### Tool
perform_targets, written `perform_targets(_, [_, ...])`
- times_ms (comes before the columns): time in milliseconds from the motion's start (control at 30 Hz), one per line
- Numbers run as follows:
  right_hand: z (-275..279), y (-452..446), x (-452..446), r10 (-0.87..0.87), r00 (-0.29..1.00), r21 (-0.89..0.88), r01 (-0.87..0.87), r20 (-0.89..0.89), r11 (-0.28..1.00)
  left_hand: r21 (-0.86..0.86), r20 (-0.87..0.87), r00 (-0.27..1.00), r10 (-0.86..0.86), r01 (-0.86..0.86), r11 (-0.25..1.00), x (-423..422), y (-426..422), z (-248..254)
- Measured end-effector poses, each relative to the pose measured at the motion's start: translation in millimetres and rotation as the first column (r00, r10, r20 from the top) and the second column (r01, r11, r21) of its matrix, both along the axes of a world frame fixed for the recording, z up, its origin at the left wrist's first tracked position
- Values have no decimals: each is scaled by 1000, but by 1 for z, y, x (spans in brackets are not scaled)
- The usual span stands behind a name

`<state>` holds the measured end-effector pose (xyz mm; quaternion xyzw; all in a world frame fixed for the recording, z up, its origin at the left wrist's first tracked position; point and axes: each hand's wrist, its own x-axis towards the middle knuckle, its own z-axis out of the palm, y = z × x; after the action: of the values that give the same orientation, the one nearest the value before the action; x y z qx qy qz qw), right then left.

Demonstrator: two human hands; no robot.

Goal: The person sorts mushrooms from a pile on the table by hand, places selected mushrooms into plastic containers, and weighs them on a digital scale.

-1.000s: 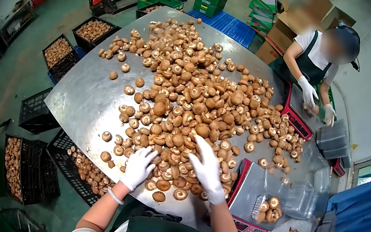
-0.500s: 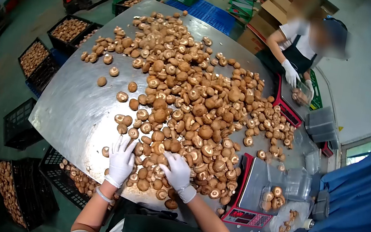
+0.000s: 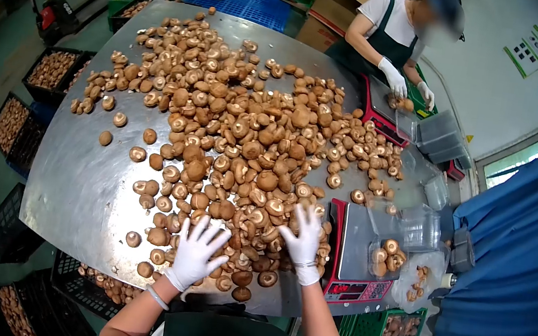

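A large heap of brown mushrooms (image 3: 251,144) spreads over a metal table (image 3: 78,188). My left hand (image 3: 197,255), in a white glove, lies over the near edge of the heap with its fingers spread. At the heap's near right side is my right hand (image 3: 303,243), also gloved, its fingers fanned out over mushrooms beside the scale. Neither hand grips anything. Just right of my right hand stands a red scale (image 3: 348,249) with a grey top. A clear plastic box of mushrooms (image 3: 386,256) rests on that scale.
Across the table a co-worker (image 3: 382,39) in white gloves handles mushrooms at a second scale (image 3: 383,126). Clear empty boxes (image 3: 442,138) are stacked at the right. Black crates of mushrooms (image 3: 54,70) stand on the floor at left, and a blue curtain (image 3: 512,260) hangs at right.
My hands have moved apart: the right went right toward the scale and the left shifted slightly right. Fingers on both are more spread. The view has shifted, and the co-worker's hands have moved apart.
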<state>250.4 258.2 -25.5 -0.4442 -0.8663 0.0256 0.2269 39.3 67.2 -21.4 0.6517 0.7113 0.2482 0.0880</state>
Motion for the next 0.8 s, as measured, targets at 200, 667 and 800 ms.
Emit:
perform_targets(200, [4,-67,-62,314,950,-128,-311,1,942,48,-51,976,211,-208,977,-17,10,-18])
perform_targets(667, [-11,-106,-77,543,803,-371,-595,-246,713,68,104,846,522,-530,845,-74,-13,-35])
perform_targets(800, [-32,-78,-53,191,802,-542,-537,-566,646,87,191,841,506,-528,845,-77,-13,-29])
